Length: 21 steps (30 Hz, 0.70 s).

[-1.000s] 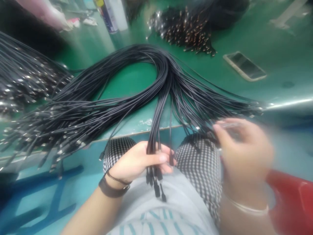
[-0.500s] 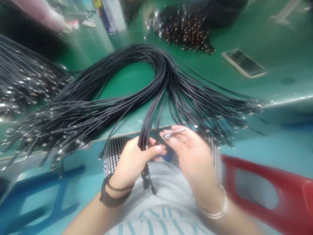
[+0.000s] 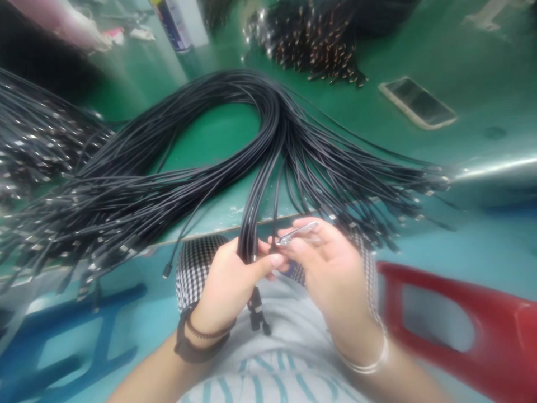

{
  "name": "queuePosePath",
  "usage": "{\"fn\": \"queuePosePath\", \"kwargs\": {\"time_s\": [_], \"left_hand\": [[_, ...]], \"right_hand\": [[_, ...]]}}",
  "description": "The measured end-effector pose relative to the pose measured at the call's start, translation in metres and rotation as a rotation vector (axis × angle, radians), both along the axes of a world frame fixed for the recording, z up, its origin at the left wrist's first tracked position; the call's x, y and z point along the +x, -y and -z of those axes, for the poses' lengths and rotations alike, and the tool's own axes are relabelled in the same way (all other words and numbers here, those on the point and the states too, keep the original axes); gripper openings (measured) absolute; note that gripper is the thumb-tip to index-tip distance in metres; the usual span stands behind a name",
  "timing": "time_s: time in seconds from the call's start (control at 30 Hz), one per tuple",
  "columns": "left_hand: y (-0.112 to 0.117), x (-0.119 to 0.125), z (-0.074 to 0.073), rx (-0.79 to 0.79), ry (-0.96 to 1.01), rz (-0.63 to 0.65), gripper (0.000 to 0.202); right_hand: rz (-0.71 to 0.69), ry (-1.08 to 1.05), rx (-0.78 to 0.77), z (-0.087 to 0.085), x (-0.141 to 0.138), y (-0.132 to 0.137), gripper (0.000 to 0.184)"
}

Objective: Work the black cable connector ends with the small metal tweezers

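A big looped bundle of thin black cables (image 3: 235, 145) lies on the green table (image 3: 377, 129), its ends fanned out left and right over the near edge. My left hand (image 3: 229, 280) is closed round a small bunch of these cables (image 3: 249, 224), whose plug ends (image 3: 257, 313) hang below my fist over my lap. My right hand (image 3: 331, 268) sits right beside it, fingers pinched on a small silvery metal tool or connector (image 3: 296, 232) that points at the cables in my left hand.
A phone (image 3: 415, 103) lies on the table at the right. Another heap of cables with coppery ends (image 3: 319, 45) sits at the back, and a white spray can (image 3: 180, 22) stands behind the loop. More cables (image 3: 37, 145) cover the left. A red plastic chair (image 3: 461, 330) is at my right.
My right hand came in from the right with the silvery piece and now sits against my left hand. My left hand rose a little with its bunch of cables.
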<state>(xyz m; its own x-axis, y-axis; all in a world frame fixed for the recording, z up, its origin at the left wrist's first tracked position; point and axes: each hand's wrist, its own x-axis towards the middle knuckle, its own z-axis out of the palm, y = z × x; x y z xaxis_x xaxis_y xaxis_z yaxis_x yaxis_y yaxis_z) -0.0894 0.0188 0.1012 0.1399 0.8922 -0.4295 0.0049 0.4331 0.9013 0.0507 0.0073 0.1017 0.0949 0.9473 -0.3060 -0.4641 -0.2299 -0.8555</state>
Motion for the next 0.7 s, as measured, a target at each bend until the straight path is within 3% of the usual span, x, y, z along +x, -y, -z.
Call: {"fn": "queuePosePath", "kwargs": {"time_s": [0.37,0.6,0.7], "left_hand": [[0.002,0.002,0.005,-0.028,0.035,-0.031,0.020],[0.003,0.005,0.009,-0.078,0.071,-0.054,0.022],[0.007,0.010,0.009,-0.109,0.127,-0.118,0.025]], "right_hand": [[0.000,0.124,-0.011,-0.003,0.001,-0.001,0.012],[0.044,0.049,-0.067,0.008,0.001,-0.003,0.023],[0.075,0.123,-0.069,0.007,0.004,0.002,0.024]]}}
